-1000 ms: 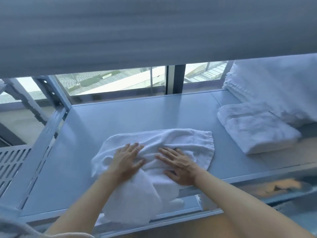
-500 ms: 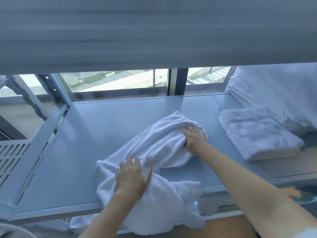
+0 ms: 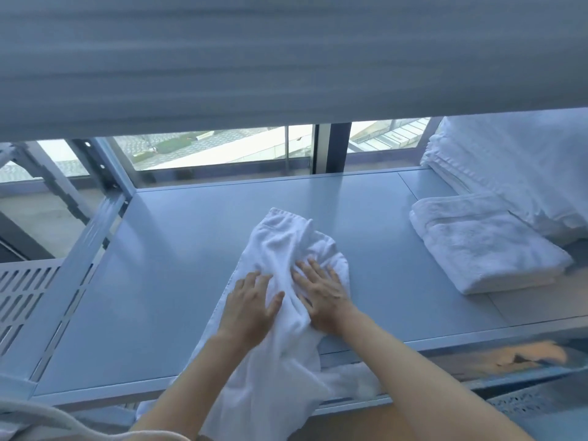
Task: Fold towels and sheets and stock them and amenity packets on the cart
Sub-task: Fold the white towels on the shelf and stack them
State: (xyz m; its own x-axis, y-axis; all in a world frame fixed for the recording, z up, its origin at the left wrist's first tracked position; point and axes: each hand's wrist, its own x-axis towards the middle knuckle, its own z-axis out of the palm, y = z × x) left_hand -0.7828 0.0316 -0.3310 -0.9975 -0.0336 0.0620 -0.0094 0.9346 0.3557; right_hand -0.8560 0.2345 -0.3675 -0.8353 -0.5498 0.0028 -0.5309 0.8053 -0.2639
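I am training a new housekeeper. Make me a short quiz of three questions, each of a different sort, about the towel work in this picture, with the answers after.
1. True or false: the loose towel lies wholly on the shelf.
2. Multiple choice: how does the left hand meet the loose towel? A. It pinches a corner. B. It rests flat with straight fingers. C. It does not touch it.
3. Fill in: the folded towel lies to the ____ of the right hand.

Key
1. False: its near end hangs over the shelf's front edge.
2. B.
3. Right, apart from the loose towel and in front of a taller white stack.
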